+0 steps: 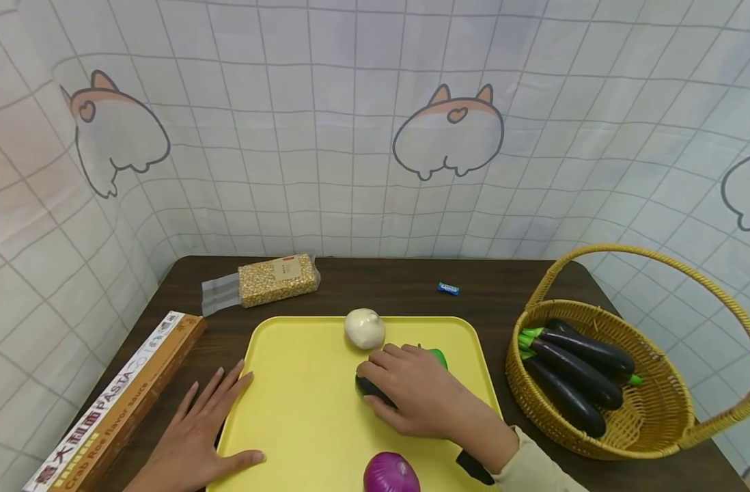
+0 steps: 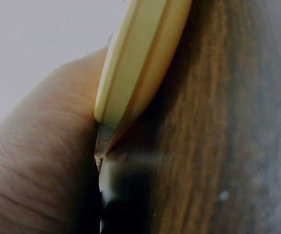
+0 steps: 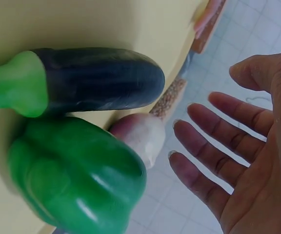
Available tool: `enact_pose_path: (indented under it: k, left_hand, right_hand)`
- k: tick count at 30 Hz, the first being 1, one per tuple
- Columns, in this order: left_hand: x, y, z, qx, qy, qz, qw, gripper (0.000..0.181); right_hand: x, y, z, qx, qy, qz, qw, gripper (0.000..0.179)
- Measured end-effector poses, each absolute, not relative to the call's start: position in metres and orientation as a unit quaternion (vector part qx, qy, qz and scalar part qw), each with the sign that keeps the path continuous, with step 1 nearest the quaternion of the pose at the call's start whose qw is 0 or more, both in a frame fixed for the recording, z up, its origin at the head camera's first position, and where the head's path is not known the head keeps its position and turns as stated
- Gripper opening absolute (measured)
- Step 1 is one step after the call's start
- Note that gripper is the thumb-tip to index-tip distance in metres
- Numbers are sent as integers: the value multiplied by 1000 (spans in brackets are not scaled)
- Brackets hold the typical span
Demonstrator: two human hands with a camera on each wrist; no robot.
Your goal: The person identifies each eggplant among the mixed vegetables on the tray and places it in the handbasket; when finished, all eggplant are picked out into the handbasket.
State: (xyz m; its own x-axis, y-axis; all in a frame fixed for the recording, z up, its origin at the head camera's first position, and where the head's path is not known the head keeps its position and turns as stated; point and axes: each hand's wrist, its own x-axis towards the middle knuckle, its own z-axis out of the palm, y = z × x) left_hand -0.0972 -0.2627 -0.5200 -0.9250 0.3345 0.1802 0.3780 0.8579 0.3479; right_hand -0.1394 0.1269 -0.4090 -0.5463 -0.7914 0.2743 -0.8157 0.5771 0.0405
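Observation:
A yellow tray (image 1: 295,389) lies on the dark wooden table. At its left edge my left hand (image 1: 193,441) rests with fingers spread, thumb over the rim; the left wrist view shows the hand beside the tray's rim (image 2: 135,63). Above a dark eggplant (image 1: 367,387) is my right hand (image 1: 418,393). In the right wrist view its fingers are spread and bent slightly, apart from the eggplant (image 3: 101,78). A green bell pepper (image 3: 82,175) lies against the eggplant, mostly hidden by the hand in the head view. Behind them sits a white, purple-tinged bulb (image 1: 365,329).
A purple onion (image 1: 391,473) is at the tray's front. Right of the tray stands a wicker basket (image 1: 658,437) with several eggplants (image 1: 574,369). On the left lies a pasta box (image 1: 117,403). Toward the back are a bag of corn kernels (image 1: 276,280) and a small blue packet (image 1: 448,289).

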Motion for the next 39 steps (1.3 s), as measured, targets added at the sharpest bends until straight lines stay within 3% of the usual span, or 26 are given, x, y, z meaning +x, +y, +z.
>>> enact_pose_path:
  k: [10, 24, 32, 39]
  left_hand:
    - [-98, -262, -520, -185, -962, -190, 56, 116]
    - [-99, -262, -520, -188, -963, -184, 64, 117]
    - [-98, -262, -519, -187, -963, -186, 63, 116]
    - [-96, -262, -521, -183, -963, -188, 62, 116]
  right_hand:
    - [-153, 112, -423, 443, -890, -5, 111, 33]
    - [-148, 102, -444, 458, -887, 29, 59, 38]
    - [-141, 101, -458, 455, -888, 46, 44, 31]
    - [-138, 97, -448, 446, -891, 79, 20, 33]
